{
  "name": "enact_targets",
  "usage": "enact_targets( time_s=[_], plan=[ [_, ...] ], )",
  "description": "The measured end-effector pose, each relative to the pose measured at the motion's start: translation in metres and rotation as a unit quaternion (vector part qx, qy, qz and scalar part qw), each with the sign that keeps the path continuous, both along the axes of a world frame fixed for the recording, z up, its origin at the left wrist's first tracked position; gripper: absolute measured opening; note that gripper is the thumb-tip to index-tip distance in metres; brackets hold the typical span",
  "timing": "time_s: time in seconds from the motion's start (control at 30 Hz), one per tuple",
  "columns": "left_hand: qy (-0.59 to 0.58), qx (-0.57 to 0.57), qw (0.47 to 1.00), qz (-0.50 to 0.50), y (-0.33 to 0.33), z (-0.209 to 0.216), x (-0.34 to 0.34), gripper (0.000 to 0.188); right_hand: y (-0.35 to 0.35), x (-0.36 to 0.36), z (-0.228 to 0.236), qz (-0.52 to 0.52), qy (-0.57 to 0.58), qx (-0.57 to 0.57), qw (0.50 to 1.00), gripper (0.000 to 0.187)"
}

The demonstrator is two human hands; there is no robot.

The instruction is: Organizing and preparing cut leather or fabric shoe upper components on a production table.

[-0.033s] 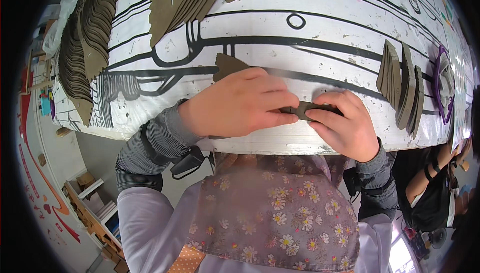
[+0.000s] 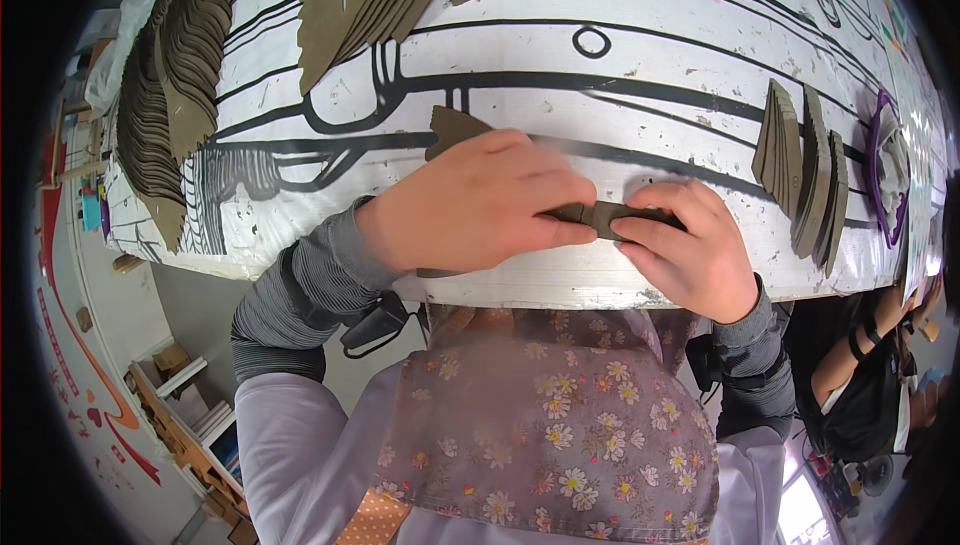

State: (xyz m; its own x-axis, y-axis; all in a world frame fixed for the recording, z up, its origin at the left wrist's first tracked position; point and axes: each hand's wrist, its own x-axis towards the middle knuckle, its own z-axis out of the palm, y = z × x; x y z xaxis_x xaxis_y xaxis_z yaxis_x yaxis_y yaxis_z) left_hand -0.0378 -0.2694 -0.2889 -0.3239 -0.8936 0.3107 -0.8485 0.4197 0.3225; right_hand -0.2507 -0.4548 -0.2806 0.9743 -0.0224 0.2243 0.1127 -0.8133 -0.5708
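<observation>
Near the front edge of the table, my left hand (image 2: pixel 480 205) is closed, its thumb and fingers pinching the left part of a narrow olive-brown strip (image 2: pixel 604 217). My right hand (image 2: pixel 695 250) grips the same strip from the right, fingers curled round its end. Under and behind my left hand lies an olive-brown flat cut piece (image 2: pixel 458 129) with a wavy edge; most of it is hidden by the hand. Whether strip and piece are joined, I cannot tell.
Fanned stacks of similar pieces lie at the left (image 2: pixel 190 65) and far middle (image 2: pixel 375 5). Smaller fanned bundles (image 2: pixel 800 170) sit at the right, beside a purple-rimmed container (image 2: pixel 885 170). The tabletop (image 2: pixel 500 50) is white with black line drawings. Another person's arm (image 2: pixel 850 355) shows at far right.
The fingers of my left hand have shifted very slightly on the strip. My right hand and the surrounding stacks look the same.
</observation>
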Motion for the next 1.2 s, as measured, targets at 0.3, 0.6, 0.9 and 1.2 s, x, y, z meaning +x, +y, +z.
enact_targets(
  time_s=[0.3,0.6,0.9,1.2],
  plan=[
    [0.009,0.018,0.996,0.083,0.0,0.004,0.001,0.045,0.0,-0.001,-0.004,0.002,-0.003,0.001,1.0,0.022],
    [-0.021,0.017,1.0,0.002,0.002,0.007,0.0,0.038,-0.001,-0.003,-0.009,0.005,-0.024,0.001,1.0,0.025],
    [0.048,0.024,0.996,0.071,0.005,0.02,0.022,0.045,-0.017,0.012,0.045,-0.087,0.157,0.098,0.979,0.027],
    [0.242,0.199,0.939,0.142,0.011,0.066,0.012,0.028,-0.045,0.081,0.163,-0.036,-0.021,0.172,0.984,0.02]
  ],
)
